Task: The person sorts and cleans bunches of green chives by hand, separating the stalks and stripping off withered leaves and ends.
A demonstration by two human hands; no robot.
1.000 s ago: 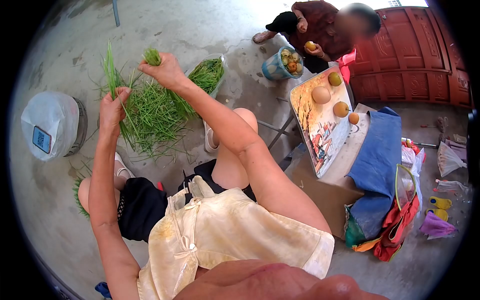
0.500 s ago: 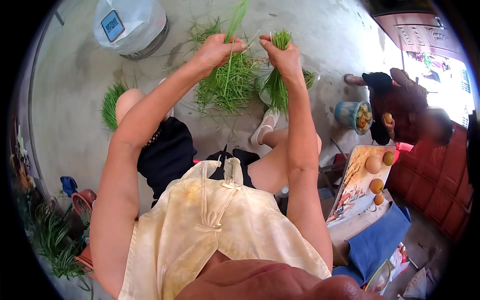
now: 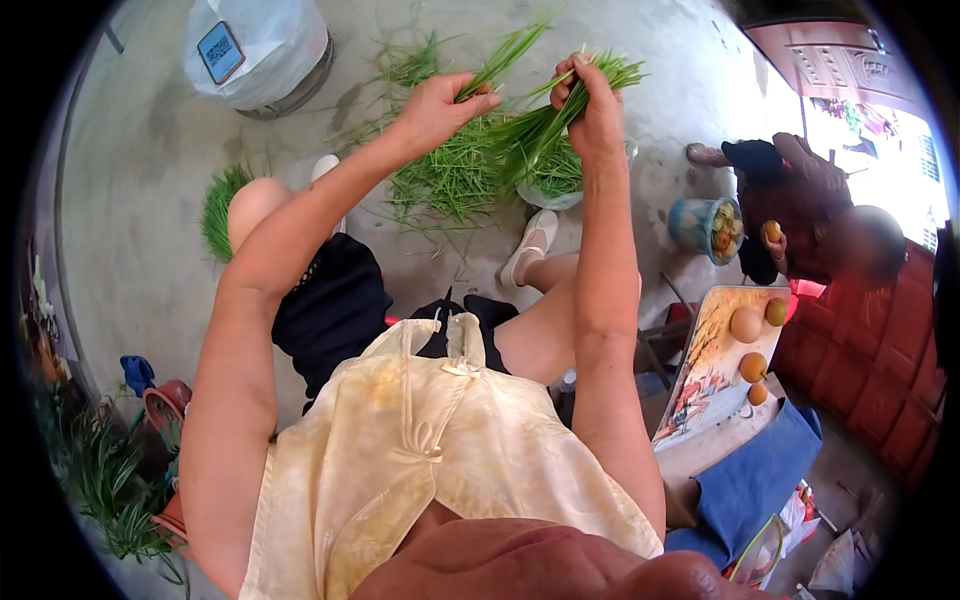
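Head view: a thick bundle of green stalks (image 3: 540, 130) is raised in the right hand (image 3: 592, 100), fingers curled closed around it. Close by, the left hand (image 3: 442, 108) pinches a thinner wisp (image 3: 512, 52) between thumb and fingers. Below them a loose pile (image 3: 442, 188) lies on the floor (image 3: 660, 130), a clear bag (image 3: 563, 202) of greens at its right edge (partly hidden by the bundle). Farther out, a phone (image 3: 221, 52) rests on a plastic-covered bucket (image 3: 275, 55); rightward, four round fruits (image 3: 752, 367) lie toward the right edge of a printed board (image 3: 705, 385).
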